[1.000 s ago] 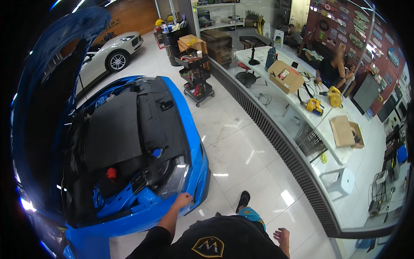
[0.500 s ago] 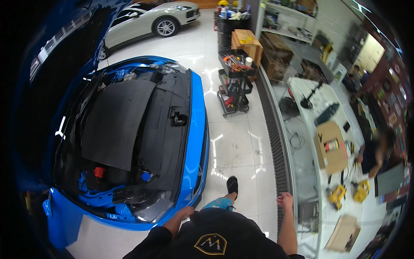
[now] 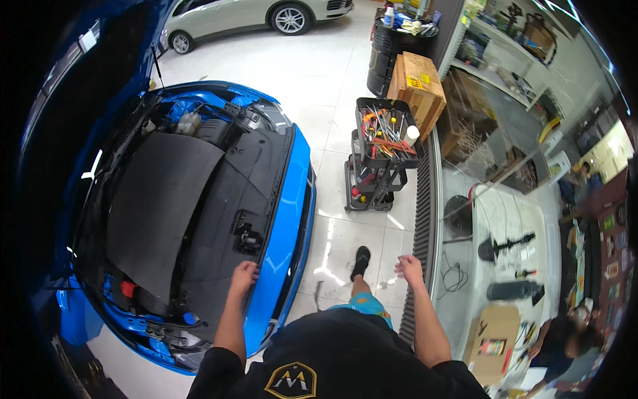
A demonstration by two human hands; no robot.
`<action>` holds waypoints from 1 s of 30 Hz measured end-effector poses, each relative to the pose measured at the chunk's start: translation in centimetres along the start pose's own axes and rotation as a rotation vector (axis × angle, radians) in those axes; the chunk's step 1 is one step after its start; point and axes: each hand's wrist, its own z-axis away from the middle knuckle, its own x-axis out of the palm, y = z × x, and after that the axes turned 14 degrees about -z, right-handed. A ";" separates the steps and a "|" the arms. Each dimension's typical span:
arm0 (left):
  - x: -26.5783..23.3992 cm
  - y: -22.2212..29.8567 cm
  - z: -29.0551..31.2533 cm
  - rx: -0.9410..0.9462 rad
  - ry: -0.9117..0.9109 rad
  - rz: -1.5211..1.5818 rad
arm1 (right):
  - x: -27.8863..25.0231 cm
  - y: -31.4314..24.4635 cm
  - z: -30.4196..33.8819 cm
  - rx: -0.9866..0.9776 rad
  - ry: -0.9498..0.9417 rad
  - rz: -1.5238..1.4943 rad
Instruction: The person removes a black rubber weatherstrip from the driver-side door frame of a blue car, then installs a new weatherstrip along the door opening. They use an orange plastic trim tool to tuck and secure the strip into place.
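Observation:
My left hand [image 3: 245, 274] is raised over the front edge of a blue car [image 3: 287, 193], with its fingers curled in and nothing visible in them. The car's hood is up, and a black engine cover [image 3: 159, 206] and a dark front panel [image 3: 242, 179] show beneath it. My right hand [image 3: 410, 268] hangs in the air above the floor, its fingers loosely bent and apart, and no object shows in it. Ahead of it stands a black tiered tool cart [image 3: 359, 143]. Screwdrivers, pliers and a white bottle [image 3: 411, 135] fill its top tray.
A wooden crate [image 3: 420, 76] and a black drum [image 3: 384, 63] stand behind the cart. Along the right runs a glass partition over a dark floor grate [image 3: 425, 219]. Beyond it, a person [image 3: 561, 342] works at a white table [image 3: 488, 253]. A light-coloured car [image 3: 246, 20] is parked at the back.
I have stepped forward, so the cart and crate look nearer and larger. Both my hands have risen and swung forward, the left one now over the car's front edge.

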 end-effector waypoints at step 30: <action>-23.7 10.8 -34.9 -0.375 1.008 1.756 | 18.3 -27.8 -57.1 0.280 0.295 0.031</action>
